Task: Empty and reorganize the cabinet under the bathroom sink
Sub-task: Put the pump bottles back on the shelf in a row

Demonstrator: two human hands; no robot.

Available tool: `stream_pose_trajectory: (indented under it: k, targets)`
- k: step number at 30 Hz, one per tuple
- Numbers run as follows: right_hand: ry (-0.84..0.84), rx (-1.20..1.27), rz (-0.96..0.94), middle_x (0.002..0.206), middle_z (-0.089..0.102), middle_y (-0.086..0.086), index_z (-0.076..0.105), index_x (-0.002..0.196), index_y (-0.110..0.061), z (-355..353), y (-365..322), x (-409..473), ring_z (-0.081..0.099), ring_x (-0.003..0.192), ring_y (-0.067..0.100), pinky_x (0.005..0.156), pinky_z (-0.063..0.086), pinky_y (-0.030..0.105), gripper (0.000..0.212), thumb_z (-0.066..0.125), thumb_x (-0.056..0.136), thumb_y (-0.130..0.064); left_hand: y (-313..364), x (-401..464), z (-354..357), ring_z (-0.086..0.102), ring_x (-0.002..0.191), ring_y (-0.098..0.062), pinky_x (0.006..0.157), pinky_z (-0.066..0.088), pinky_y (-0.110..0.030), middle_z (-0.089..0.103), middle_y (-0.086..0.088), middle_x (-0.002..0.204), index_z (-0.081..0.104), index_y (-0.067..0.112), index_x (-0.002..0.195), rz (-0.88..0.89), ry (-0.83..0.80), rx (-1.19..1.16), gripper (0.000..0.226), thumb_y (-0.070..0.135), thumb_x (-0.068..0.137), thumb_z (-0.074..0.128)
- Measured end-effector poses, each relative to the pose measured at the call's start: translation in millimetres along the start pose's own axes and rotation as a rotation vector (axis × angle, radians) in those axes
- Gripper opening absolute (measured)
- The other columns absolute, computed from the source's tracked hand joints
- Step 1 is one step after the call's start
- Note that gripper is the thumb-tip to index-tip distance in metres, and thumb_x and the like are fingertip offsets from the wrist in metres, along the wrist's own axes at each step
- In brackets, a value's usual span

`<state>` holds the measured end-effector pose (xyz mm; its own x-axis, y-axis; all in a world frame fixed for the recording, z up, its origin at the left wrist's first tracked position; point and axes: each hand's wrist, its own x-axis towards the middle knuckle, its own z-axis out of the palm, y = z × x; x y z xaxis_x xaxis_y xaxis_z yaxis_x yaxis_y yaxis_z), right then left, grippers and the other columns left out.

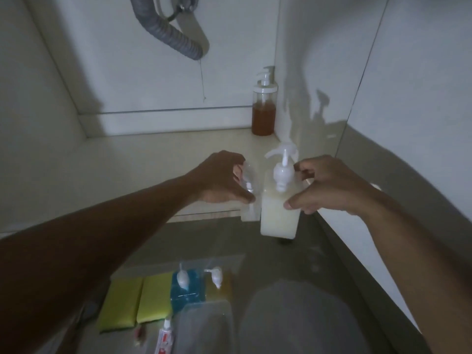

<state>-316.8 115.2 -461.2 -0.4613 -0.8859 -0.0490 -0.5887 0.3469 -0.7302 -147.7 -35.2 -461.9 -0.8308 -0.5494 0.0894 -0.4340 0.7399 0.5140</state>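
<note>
I look into the open under-sink cabinet [158, 159]. My right hand [329, 185] grips a square pump bottle of milky white liquid [279, 215] held at the cabinet's front right edge. My left hand [222, 178] is closed on a clear, nearly empty pump bottle [249, 200] right beside it on the left; its pump is hidden by my fingers. A round pump bottle of amber liquid [264, 108] stands upright in the cabinet's back right corner.
A grey corrugated drain hose [176, 34] hangs from above at the back. On the floor in front lie two yellow-green sponges [138, 302], a blue pump bottle [187, 290], an amber pump bottle [218, 284], a small tube [164, 338] and a clear container [204, 328].
</note>
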Motion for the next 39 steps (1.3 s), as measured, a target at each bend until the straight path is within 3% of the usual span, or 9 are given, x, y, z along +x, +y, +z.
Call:
stream_pose_trajectory:
  k: [3,6,9,16,21,28,31,34,39]
  targets:
    - [0.084,-0.021,0.001,0.114,0.062,0.004,0.056,0.129,-0.01,-11,-21,16,0.072,0.073,0.019,0.043,0.053,0.021,0.075,0.091,0.062,-0.015,-5,24,-13,0.062,0.094,-0.017,0.087,0.054,-0.042,0.066,0.002,0.103,0.067,0.017,0.104,-0.026,0.067,-0.019,0.049,0.033,0.062,0.087]
    - [0.164,-0.021,0.024,0.101,0.066,0.005,0.06,0.117,-0.005,-13,-32,40,0.073,0.067,0.02,0.067,0.062,0.036,0.066,0.092,0.06,-0.017,-11,47,-11,0.059,0.095,-0.02,0.085,0.052,-0.037,0.063,-0.001,0.104,0.065,0.013,0.105,-0.109,0.134,-0.041,0.051,0.033,0.064,0.087]
    - [0.199,-0.025,0.075,0.089,0.059,0.0,0.059,0.112,-0.004,-9,-34,67,0.072,0.068,0.023,0.074,0.061,0.042,0.059,0.09,0.062,-0.014,-21,66,1,0.057,0.092,-0.019,0.08,0.05,-0.031,0.061,-0.002,0.102,0.062,0.01,0.104,-0.194,0.177,-0.053,0.052,0.035,0.065,0.087]
    - [0.213,-0.095,0.155,0.126,0.06,0.015,0.051,0.123,-0.003,0,-24,124,0.072,0.072,0.024,0.076,0.061,0.038,0.061,0.084,0.072,-0.009,-43,101,18,0.066,0.088,-0.03,0.081,0.057,-0.043,0.063,-0.006,0.097,0.059,0.01,0.092,-0.265,0.236,-0.19,0.045,0.027,0.063,0.089]
    - [0.216,-0.101,0.183,0.116,0.063,0.012,0.053,0.108,-0.009,1,-16,153,0.073,0.069,0.024,0.062,0.059,0.032,0.045,0.083,0.075,-0.012,-55,119,29,0.063,0.089,-0.026,0.07,0.05,-0.033,0.062,-0.004,0.101,0.059,0.012,0.094,-0.231,0.239,-0.189,0.044,0.027,0.064,0.088]
    - [0.244,-0.2,0.159,0.1,0.061,0.008,0.052,0.11,-0.009,0,-10,189,0.073,0.072,0.026,0.04,0.046,0.024,0.039,0.077,0.08,-0.009,-65,142,42,0.065,0.1,-0.026,0.091,0.054,-0.046,0.064,-0.006,0.115,0.06,0.007,0.122,-0.213,0.273,-0.363,0.063,0.014,0.066,0.086]
    - [0.348,-0.31,0.113,0.11,0.065,0.012,0.058,0.123,-0.006,0,0,209,0.069,0.089,0.03,0.068,0.059,0.035,0.047,0.073,0.078,-0.003,-65,145,53,0.059,0.11,-0.022,0.097,0.05,-0.043,0.06,-0.004,0.126,0.051,0.008,0.132,-0.247,0.303,-0.39,0.079,0.023,0.065,0.088]
    - [0.457,-0.487,0.058,0.118,0.064,0.013,0.062,0.121,-0.008,1,10,223,0.062,0.107,0.03,0.084,0.054,0.035,0.039,0.065,0.082,-0.002,-68,146,71,0.061,0.1,-0.021,0.088,0.052,-0.036,0.064,-0.001,0.113,0.059,0.012,0.116,-0.287,0.36,-0.359,0.071,0.042,0.058,0.089]
    - [0.607,-0.529,0.05,0.116,0.059,0.015,0.06,0.112,-0.004,7,11,235,0.057,0.107,0.028,0.081,0.05,0.033,0.03,0.067,0.084,-0.011,-71,162,83,0.057,0.09,-0.015,0.077,0.047,-0.025,0.064,-0.001,0.11,0.059,0.01,0.122,-0.285,0.453,-0.423,0.053,0.02,0.074,0.08]
